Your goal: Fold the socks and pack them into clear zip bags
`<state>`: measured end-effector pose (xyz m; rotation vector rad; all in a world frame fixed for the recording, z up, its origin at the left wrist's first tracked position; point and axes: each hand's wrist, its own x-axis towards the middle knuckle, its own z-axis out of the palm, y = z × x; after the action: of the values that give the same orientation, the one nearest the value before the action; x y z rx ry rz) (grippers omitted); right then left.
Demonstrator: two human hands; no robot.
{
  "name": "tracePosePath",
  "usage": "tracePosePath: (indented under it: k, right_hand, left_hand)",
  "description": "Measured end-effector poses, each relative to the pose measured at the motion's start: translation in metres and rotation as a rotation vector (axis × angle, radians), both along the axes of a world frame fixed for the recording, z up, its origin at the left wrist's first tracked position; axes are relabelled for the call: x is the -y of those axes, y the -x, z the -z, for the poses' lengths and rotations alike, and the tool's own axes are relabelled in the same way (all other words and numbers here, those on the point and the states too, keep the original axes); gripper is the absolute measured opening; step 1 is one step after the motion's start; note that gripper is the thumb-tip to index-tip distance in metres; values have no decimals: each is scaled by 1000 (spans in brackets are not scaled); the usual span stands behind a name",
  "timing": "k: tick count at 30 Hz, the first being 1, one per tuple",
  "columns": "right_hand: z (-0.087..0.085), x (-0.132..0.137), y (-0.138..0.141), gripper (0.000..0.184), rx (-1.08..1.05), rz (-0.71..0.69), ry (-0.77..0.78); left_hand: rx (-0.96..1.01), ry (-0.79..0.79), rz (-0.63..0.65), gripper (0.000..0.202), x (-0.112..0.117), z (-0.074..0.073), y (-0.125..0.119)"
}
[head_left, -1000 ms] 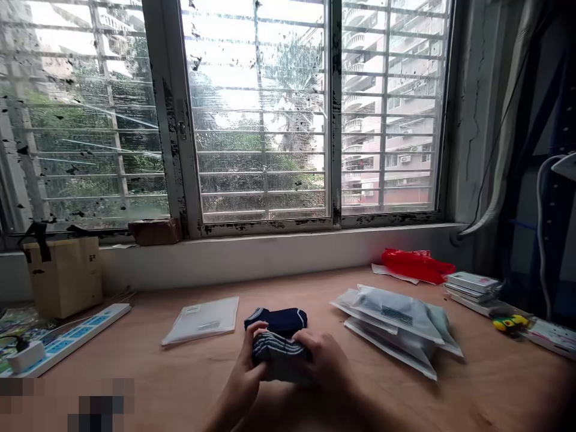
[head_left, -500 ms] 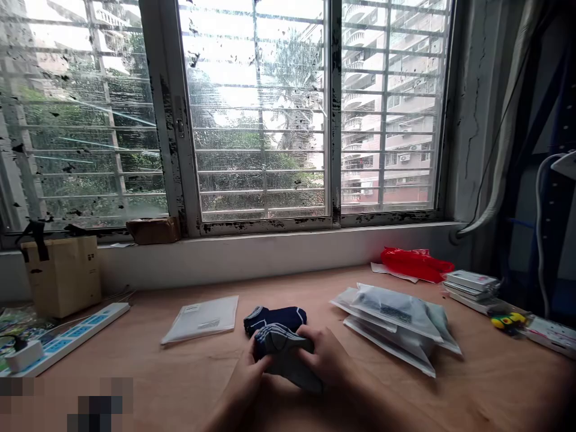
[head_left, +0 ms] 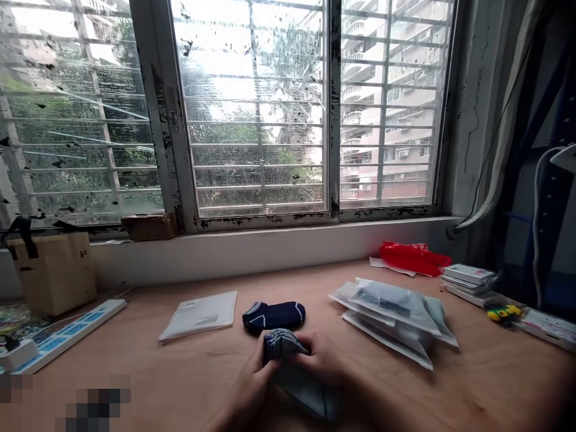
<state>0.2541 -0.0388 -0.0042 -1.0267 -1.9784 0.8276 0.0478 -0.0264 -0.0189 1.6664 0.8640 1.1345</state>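
Both my hands grip a grey striped sock [head_left: 282,346] low in the middle of the wooden desk [head_left: 135,366]. My left hand [head_left: 252,384] pinches its left side and my right hand [head_left: 321,360] closes over its right side. The sock's lower part hangs down toward me between my wrists. Just beyond it a folded navy sock [head_left: 274,315] lies flat on the desk, apart from my fingers.
A flat white packet [head_left: 200,313] lies left of the navy sock. A stack of plastic bags [head_left: 396,315] sits to the right, with a red bag [head_left: 414,257], small boxes [head_left: 468,277] and a yellow toy [head_left: 504,313] further right. A power strip [head_left: 63,336] and a cardboard box [head_left: 51,273] stand at the left.
The grey sock has come toward me, away from the navy sock, and now hangs longer between my hands. The view has tilted slightly.
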Motion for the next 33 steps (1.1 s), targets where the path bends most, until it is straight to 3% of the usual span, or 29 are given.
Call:
tracePosePath:
  k: [3,9,15,19,23,33]
  right_hand:
    - [-7,7,1,11,152,149,-151]
    - [-16,14,1,12,358,269,-275]
    - [-22,19,5,35,487,214,-458]
    - [-19,19,6,25,509,181,-562]
    - [-13,16,4,22,476,198,-579]
    - [-16,20,5,23,426,248,-517]
  left_hand:
    - [-45,-61,86,39,2,-9,-2]
    - [-80,-178,-7,27,1,-12,-1]
    - [-142,-322,3,20,10,-18,-2]
    - [-190,-464,-43,21,12,-18,-1]
    - [-168,-551,-120,30,12,-18,1]
    - [-143,-553,-170,22,14,-21,4]
